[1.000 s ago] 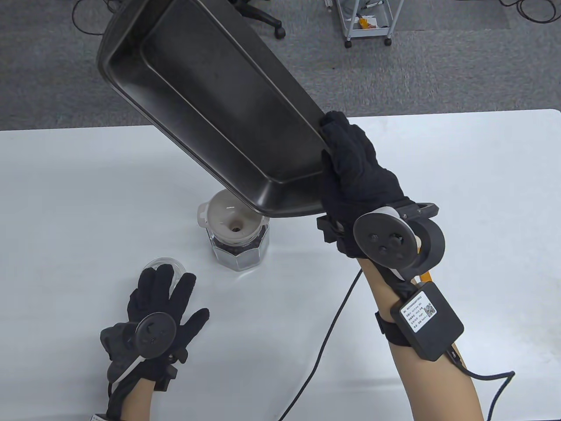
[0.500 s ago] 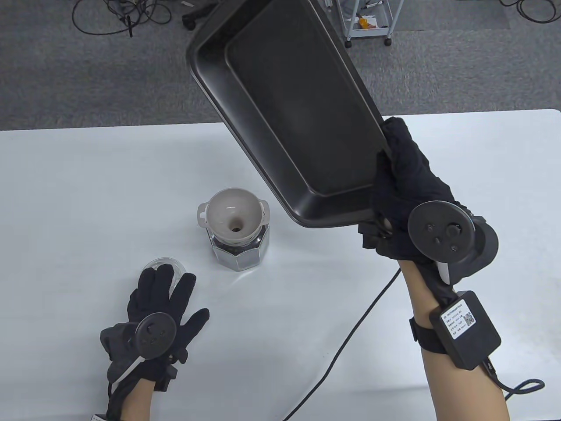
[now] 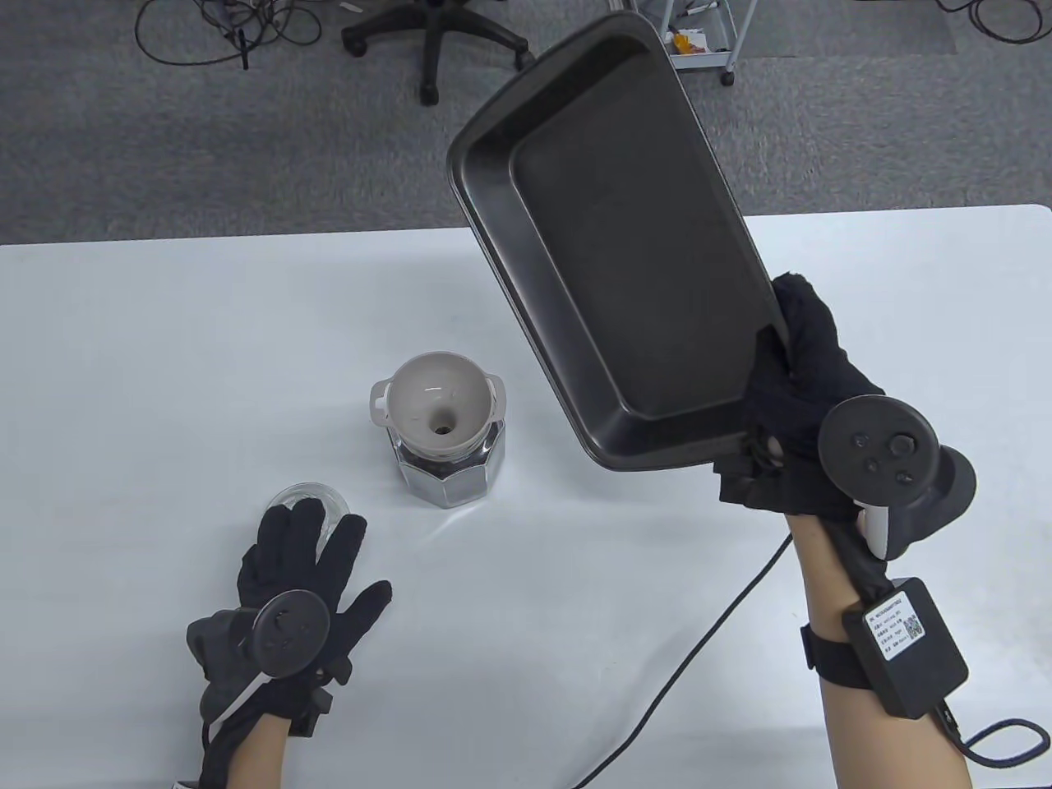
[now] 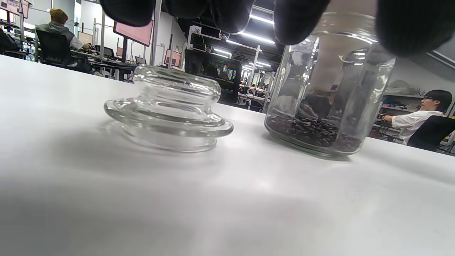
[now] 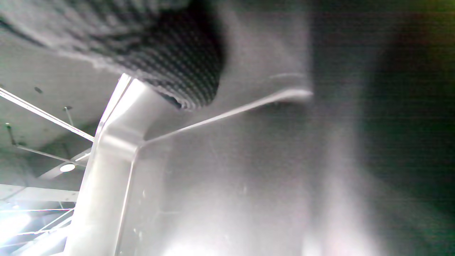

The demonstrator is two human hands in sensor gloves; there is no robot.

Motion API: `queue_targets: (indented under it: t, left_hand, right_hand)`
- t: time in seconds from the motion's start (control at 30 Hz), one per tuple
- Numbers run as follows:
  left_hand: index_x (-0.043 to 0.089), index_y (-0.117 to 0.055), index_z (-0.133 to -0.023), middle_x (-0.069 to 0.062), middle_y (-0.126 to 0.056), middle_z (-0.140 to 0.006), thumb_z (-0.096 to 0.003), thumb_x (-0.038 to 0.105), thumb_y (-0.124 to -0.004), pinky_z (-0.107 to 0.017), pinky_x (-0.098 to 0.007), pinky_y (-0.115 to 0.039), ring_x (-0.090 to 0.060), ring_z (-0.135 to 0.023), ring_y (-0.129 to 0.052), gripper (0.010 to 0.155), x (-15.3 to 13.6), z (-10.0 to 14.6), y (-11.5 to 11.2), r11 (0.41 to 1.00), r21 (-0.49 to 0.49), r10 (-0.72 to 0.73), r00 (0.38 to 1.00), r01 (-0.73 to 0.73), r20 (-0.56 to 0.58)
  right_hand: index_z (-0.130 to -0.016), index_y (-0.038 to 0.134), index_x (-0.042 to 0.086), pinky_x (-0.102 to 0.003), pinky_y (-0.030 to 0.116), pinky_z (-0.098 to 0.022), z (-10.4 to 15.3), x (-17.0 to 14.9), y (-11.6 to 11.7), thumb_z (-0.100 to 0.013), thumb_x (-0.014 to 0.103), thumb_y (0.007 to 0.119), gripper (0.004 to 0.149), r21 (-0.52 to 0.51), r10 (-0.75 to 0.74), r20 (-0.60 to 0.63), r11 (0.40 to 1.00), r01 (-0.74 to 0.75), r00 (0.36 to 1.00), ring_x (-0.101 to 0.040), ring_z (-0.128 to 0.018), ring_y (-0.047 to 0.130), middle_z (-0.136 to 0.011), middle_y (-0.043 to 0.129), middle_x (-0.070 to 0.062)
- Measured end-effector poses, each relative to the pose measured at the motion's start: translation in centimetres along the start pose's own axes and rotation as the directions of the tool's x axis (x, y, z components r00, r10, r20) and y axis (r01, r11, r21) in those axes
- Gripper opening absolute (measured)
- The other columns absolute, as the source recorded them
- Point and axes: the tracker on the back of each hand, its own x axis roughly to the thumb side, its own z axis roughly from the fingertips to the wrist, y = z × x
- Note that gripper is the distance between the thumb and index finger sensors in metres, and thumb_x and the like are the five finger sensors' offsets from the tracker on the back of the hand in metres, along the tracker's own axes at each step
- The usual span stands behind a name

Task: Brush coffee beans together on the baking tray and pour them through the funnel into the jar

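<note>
My right hand (image 3: 777, 362) grips the near right corner of the dark baking tray (image 3: 625, 246). The tray is lifted and tilted above the table, right of the jar, and no beans show inside it. A white funnel (image 3: 440, 403) sits in the mouth of the faceted glass jar (image 3: 448, 481). In the left wrist view the jar (image 4: 327, 106) holds a layer of coffee beans (image 4: 312, 131) at its bottom. My left hand (image 3: 316, 534) lies flat on the table with its fingers spread, holding nothing. In the right wrist view a fingertip (image 5: 160, 53) presses against the blurred tray wall (image 5: 231, 177).
A glass lid (image 3: 300, 496) lies just beyond my left fingertips, left of the jar; the left wrist view shows the lid (image 4: 167, 110) too. A black cable (image 3: 699, 625) runs across the white table (image 3: 164, 345) near my right forearm. A chair base (image 3: 436, 41) stands on the floor beyond.
My right hand has swung the tray to the right, off the funnel, so the funnel is now uncovered. The left hand, jar and lid have not moved.
</note>
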Motion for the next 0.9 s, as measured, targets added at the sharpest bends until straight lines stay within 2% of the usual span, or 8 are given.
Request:
queue_targets:
  t: [0.6, 0.9]
  left_hand:
    - [0.046, -0.049, -0.111, -0.004, -0.04, -0.126, -0.0426, 0.078, -0.073, -0.08, -0.064, -0.047, -0.042, -0.115, -0.034, 0.079, -0.2, 0.1, 0.1, 1.0, 0.004, 0.005, 1.0, -0.005, -0.005]
    - [0.046, -0.049, -0.111, -0.004, -0.04, -0.126, -0.0424, 0.078, -0.073, -0.08, -0.064, -0.048, -0.042, -0.115, -0.034, 0.079, -0.3, 0.1, 0.0, 1.0, -0.002, 0.004, 1.0, -0.004, -0.009]
  right_hand:
    - [-0.084, 0.076, 0.037, -0.047, 0.098, -0.021, 3.2, -7.1, 3.2, -0.046, 0.027, 0.104, 0.049, 0.162, -0.015, -0.26, 0.985, 0.059, 0.966, -0.032, -0.07, 0.098, -0.084, 0.098, 0.007]
    - [-0.086, 0.076, 0.033, -0.047, 0.097, -0.019, 5.8, -10.5, 5.2, -0.047, 0.027, 0.103, 0.048, 0.231, -0.057, -0.392, 0.96, 0.158, 0.918, -0.034, -0.069, 0.098, -0.082, 0.099, 0.004]
